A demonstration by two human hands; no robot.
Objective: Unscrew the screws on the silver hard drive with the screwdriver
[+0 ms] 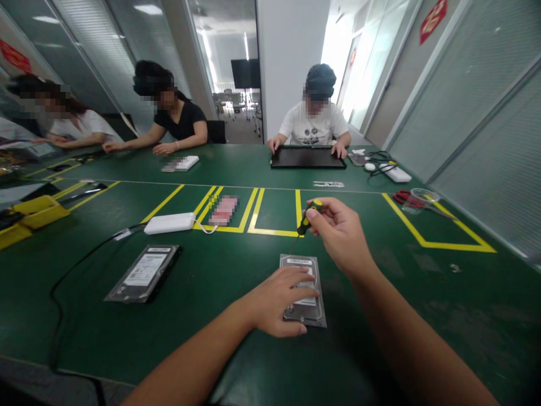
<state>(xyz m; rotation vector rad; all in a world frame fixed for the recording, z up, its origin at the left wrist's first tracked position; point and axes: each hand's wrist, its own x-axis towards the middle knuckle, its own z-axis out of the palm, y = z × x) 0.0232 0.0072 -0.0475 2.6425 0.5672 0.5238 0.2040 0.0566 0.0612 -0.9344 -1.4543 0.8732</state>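
Observation:
A silver hard drive (310,307) lies flat on the green table (236,282) right in front of me. My left hand (276,301) rests on its left half, fingers laid across the label and pressing it down. My right hand (340,231) is closed round a black and yellow screwdriver (307,217), held tilted with its thin tip down at the drive's far left corner. A second hard drive (143,273) lies further left, apart from both hands.
A white power bank (169,223) with a cable lies beside yellow tape boxes (274,231). Yellow bins (36,211) stand at the left edge. Red scissors (406,198) lie at the right. Three other people sit across the table, one holding a black panel (307,157).

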